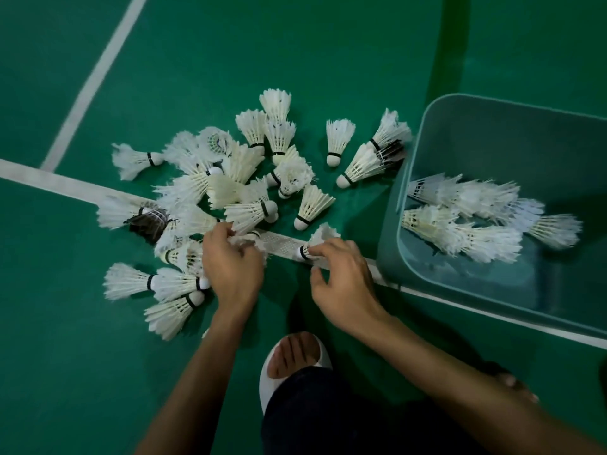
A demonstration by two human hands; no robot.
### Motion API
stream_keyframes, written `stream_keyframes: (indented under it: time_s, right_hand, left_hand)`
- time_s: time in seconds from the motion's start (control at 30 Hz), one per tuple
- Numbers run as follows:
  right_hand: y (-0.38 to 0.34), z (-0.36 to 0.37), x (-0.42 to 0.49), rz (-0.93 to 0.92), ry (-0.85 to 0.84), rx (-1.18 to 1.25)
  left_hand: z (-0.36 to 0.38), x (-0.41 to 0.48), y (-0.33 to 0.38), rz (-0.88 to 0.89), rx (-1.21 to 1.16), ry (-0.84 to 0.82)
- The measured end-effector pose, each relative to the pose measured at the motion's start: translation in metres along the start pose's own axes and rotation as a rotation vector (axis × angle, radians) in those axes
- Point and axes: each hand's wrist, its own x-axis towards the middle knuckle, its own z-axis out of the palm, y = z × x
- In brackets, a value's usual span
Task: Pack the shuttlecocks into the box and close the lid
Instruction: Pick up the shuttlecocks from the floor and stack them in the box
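Several white feather shuttlecocks lie scattered in a pile (230, 188) on the green court floor. A translucent teal box (414, 205) stands open at the right, and several shuttlecocks (476, 218) lie inside it. No lid is in view. My left hand (233, 267) is closed around a shuttlecock (249, 239) at the near edge of the pile. My right hand (341, 277) pinches the cork end of another shuttlecock (323, 238) on the white line, just left of the box.
White court lines (95, 70) cross the green floor. A dark-feathered shuttlecock (147, 223) lies at the pile's left. My foot in a white slipper (295, 359) sits below the hands, and my other foot (512, 384) is at the lower right.
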Motion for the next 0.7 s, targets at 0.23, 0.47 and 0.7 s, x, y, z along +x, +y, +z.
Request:
stream_keyframes:
  time_s: [0.23, 0.47, 0.7]
  right_hand:
    - [-0.006, -0.017, -0.012, -0.116, 0.129, -0.062]
    - [-0.023, -0.035, -0.024, -0.181, 0.113, -0.06]
    - [-0.034, -0.075, -0.027, -0.145, 0.13, 0.262]
  left_hand:
    - [-0.011, -0.001, 0.007, 0.162, -0.049, -0.056]
    - [0.005, 0.02, 0.016, 0.35, 0.107, -0.197]
    - [-0.005, -0.003, 0.07, 0.326, 0.05, -0.01]
